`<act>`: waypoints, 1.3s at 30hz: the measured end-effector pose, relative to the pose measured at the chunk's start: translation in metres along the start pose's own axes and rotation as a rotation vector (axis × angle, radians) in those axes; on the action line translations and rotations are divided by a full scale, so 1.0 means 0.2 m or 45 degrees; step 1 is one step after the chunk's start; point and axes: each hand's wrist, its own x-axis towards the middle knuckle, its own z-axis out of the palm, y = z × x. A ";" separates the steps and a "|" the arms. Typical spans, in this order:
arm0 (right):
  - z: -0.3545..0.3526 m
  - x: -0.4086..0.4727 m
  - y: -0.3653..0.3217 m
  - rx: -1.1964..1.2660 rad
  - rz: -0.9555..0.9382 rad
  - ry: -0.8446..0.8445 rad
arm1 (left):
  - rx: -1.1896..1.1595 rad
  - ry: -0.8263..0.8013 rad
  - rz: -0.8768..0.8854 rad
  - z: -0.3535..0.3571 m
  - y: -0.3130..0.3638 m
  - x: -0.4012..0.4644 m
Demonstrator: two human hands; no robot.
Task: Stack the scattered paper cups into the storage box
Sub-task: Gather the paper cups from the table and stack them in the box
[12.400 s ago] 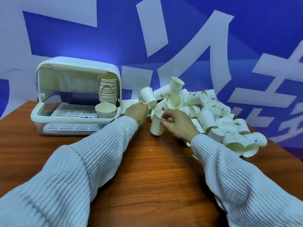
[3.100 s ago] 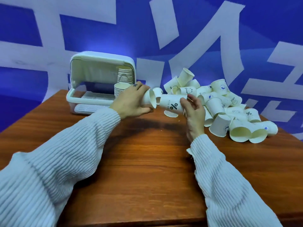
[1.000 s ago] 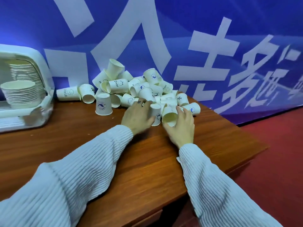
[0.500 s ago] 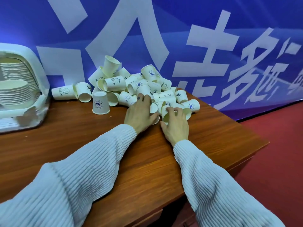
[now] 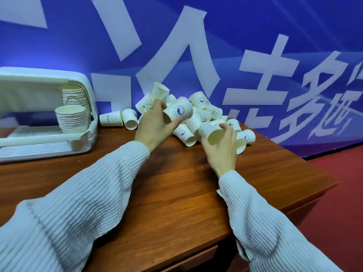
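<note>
at the far left we see the white storage box (image 5: 47,114) standing open on the wooden tabletop (image 5: 167,193), with a short stack of paper cups (image 5: 71,118) on its rack and a taller stack (image 5: 75,97) behind it. just right of the box, two cups lie on their sides, one marked "hello" (image 5: 110,118), the other (image 5: 129,119) with its mouth toward us. our left hand (image 5: 155,124) is raised over the near edge of the pile of loose cups (image 5: 204,116); its fingers (image 5: 160,104) and thumb curl round a cup with a blue emblem (image 5: 177,112), held on its side, thumb under the wall and fingers over the top. to the right, our right hand (image 5: 222,148) grips a second cup (image 5: 211,132), open mouth facing us, thumb at the left of the rim and fingers (image 5: 225,127) bent over the far side. more cups lie against the blue backdrop (image 5: 255,55) behind.
</note>
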 end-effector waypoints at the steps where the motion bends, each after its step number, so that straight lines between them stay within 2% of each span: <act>1: 0.03 -0.01 -0.05 0.030 -0.029 -0.007 | -0.009 0.019 -0.052 -0.05 -0.03 0.00; 8: 0.26 -0.05 -0.43 0.211 -0.187 -0.148 | 0.004 0.156 -0.244 -0.42 -0.21 -0.01; 11: 0.40 -0.08 -0.62 0.292 -0.266 -0.247 | -0.107 0.270 -0.371 -0.63 -0.32 -0.02; 19: 0.75 -0.13 -1.18 0.399 -0.541 -0.415 | -0.098 0.452 -0.440 -1.08 -0.64 -0.04; 22: 0.86 -0.10 -1.34 0.443 -0.563 -0.483 | -0.096 0.566 -0.437 -1.17 -0.73 -0.05; 26: 1.01 -0.02 -1.46 0.251 -0.644 -0.733 | -0.111 0.638 -0.543 -1.21 -0.83 -0.07; 33: 1.19 0.00 -1.46 -0.310 -0.930 -1.245 | -0.148 0.561 -0.588 -1.21 -0.92 -0.11; 36: 1.25 -0.05 -1.35 -0.484 -1.010 -1.228 | -0.144 0.558 -0.490 -1.19 -0.92 -0.08; 39: 1.26 -0.06 -1.29 -0.347 -0.997 -1.190 | -0.105 0.537 -0.413 -1.16 -0.91 -0.01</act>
